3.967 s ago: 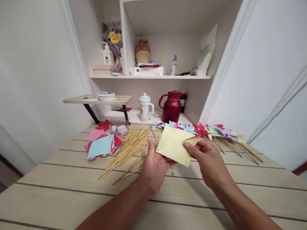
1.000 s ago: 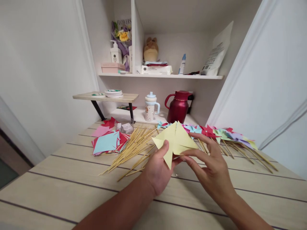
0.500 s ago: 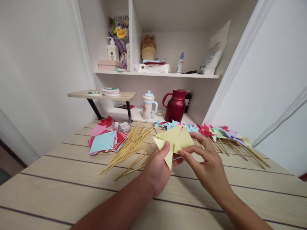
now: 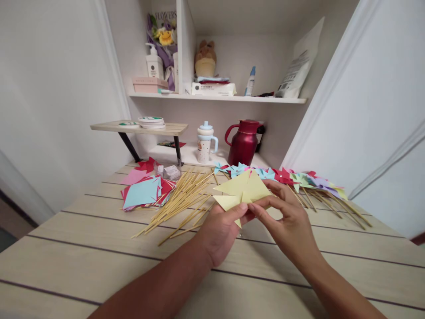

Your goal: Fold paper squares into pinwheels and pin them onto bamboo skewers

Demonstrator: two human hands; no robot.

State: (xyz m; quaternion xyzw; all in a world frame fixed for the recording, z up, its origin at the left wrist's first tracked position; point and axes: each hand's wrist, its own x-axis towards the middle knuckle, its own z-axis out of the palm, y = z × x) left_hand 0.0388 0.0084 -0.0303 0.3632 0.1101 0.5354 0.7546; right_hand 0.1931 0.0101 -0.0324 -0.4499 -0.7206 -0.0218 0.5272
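Note:
Both hands hold a pale yellow paper pinwheel point(image 4: 241, 191) above the wooden table point(image 4: 99, 248). My left hand point(image 4: 219, 230) grips it from below, thumb on the folded flaps. My right hand point(image 4: 288, 221) pinches the centre of the paper with fingertips, other fingers curled. A loose pile of bamboo sticks point(image 4: 179, 201) lies just left of the hands. Behind the hands stretches a row of finished coloured pinwheels on sticks point(image 4: 299, 181).
A stack of coloured paper squares point(image 4: 144, 193) lies at the left. A small box point(image 4: 171, 172), a lidded cup point(image 4: 205, 142) and a red jug point(image 4: 243, 141) stand at the back. A small wooden riser point(image 4: 139, 128) and a wall shelf point(image 4: 215, 97) hold assorted items.
The flat yellow square has been folded into pinwheel form. Its flaps now lie lower and flatter, and my right fingertips have closed onto the centre.

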